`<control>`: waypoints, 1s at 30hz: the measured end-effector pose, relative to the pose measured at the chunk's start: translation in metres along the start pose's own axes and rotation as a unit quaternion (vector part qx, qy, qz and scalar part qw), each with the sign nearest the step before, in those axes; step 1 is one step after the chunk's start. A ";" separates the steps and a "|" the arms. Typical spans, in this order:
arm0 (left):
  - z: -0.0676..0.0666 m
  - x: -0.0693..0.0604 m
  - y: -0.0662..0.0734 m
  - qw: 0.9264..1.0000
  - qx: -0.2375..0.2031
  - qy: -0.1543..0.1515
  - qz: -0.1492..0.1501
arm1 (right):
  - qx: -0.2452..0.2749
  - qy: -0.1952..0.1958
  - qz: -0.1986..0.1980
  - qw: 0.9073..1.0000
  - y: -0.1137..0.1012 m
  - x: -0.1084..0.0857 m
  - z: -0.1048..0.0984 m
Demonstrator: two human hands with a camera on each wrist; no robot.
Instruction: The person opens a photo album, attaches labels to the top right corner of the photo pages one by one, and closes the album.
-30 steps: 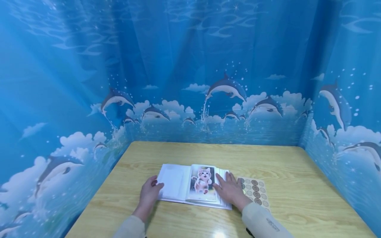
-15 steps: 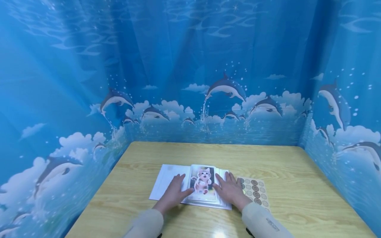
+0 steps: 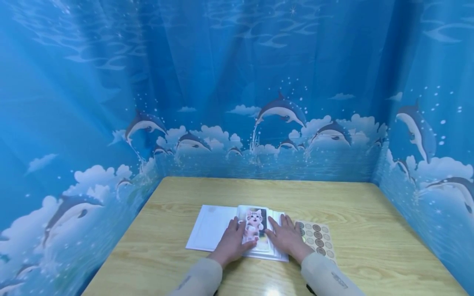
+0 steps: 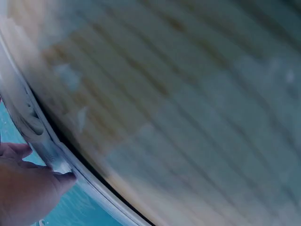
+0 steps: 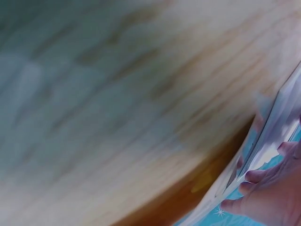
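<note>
An open white book [image 3: 212,226] lies flat on the wooden table, with a kitten picture [image 3: 254,224] on its raised right-hand pages. My left hand [image 3: 231,242] rests on the picture's left side, fingers extended and thumb across its lower part. On the right-hand page edges lies my right hand [image 3: 286,236], fingers spread. In the left wrist view, the left hand [image 4: 33,186] touches the book [image 4: 51,146] along its edge. The right wrist view shows the right hand [image 5: 268,188] against the book's pages [image 5: 277,122].
A beige sheet with rows of round discs [image 3: 322,237] lies just right of the book, partly covered by the right hand and forearm. Blue dolphin-print curtains [image 3: 237,102] stand behind and beside the wooden table [image 3: 370,230].
My left hand has moved right from the book's left edge, across the blank page, onto the kitten picture. The left cover now lies lower and flat. My right hand has stayed in place.
</note>
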State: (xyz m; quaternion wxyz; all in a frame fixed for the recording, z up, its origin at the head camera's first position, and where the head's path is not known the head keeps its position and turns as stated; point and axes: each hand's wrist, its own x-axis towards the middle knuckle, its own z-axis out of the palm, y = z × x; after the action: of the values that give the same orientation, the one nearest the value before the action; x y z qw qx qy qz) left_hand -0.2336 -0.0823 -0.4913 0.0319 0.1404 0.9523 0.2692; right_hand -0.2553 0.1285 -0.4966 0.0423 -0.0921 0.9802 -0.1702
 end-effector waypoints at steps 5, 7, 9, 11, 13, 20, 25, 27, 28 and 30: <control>0.000 -0.003 0.004 1.000 0.020 -0.004 -0.005 | 0.000 0.001 -0.001 1.000 -0.001 0.000 -0.002; -0.002 -0.005 0.006 1.000 0.019 -0.007 -0.005 | -0.001 0.003 -0.002 1.000 0.000 -0.001 -0.004; -0.002 -0.006 0.008 1.000 0.022 -0.010 -0.004 | -0.001 0.005 -0.005 1.000 0.000 -0.002 -0.005; -0.003 -0.007 0.010 1.000 0.027 -0.012 0.000 | 0.002 0.009 -0.009 1.000 0.002 -0.004 -0.008; -0.003 -0.006 0.011 0.999 0.034 -0.015 0.000 | 0.003 0.017 -0.014 1.000 0.005 -0.007 -0.012; -0.001 -0.004 0.010 0.999 0.037 -0.021 -0.002 | 0.006 0.047 -0.029 0.998 0.020 -0.020 -0.027; -0.001 -0.004 0.010 0.999 0.041 -0.023 0.001 | 0.024 0.050 -0.029 0.998 0.040 -0.034 -0.038; -0.001 -0.004 0.010 0.999 0.042 -0.023 0.003 | 0.025 0.054 -0.041 0.997 0.050 -0.040 -0.041; -0.002 -0.004 0.010 0.999 0.041 -0.023 0.003 | 0.026 0.057 -0.045 0.997 0.055 -0.044 -0.042; -0.002 -0.003 0.009 0.999 0.039 -0.026 0.001 | 0.024 0.063 -0.052 0.996 0.064 -0.051 -0.043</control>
State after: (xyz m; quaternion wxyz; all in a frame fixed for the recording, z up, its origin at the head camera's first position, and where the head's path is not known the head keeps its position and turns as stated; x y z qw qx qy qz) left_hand -0.2284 -0.0771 -0.4849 0.0505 0.1491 0.9609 0.2279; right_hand -0.2209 0.2114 -0.4758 -0.0265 -0.1310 0.9705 -0.2007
